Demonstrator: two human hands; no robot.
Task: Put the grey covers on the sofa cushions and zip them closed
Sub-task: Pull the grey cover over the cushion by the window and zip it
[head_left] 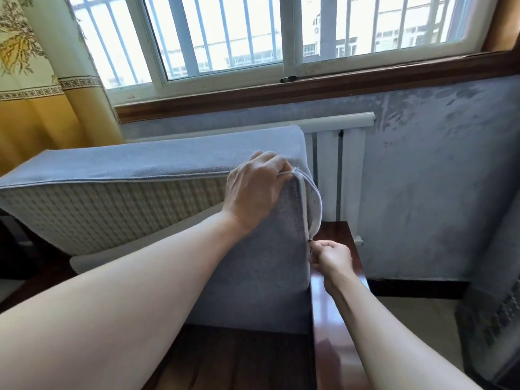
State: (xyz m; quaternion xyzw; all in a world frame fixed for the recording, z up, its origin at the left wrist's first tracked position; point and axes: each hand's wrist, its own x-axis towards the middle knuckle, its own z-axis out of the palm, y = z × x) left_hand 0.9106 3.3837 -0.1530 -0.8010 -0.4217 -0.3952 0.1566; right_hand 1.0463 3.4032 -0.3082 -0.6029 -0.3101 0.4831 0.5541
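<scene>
The right hand is down at the cushion's lower corner, fingers curled in and pinching the small metal zip pull, just beside the polished wooden armrest. Above the pull the zip gapes in a pale arc, its two sides apart up to the top corner; below the pull I cannot tell how much is done. The left hand grips that top corner, fingers hooked over the grey cover and drawing the loose edge towards the gap. The cushion stands on edge on the dark wooden seat, leaning against a second cushion, which already wears grey on top and shows a patterned panel along its side. Behind are a white radiator, a barred window and a yellow curtain.

The cover looks to be on, so this is the zipping step, about partway. Next the pull wants drawing up along the arc, while the left hand holds both edges close together so the teeth meet and no cloth snags
</scene>
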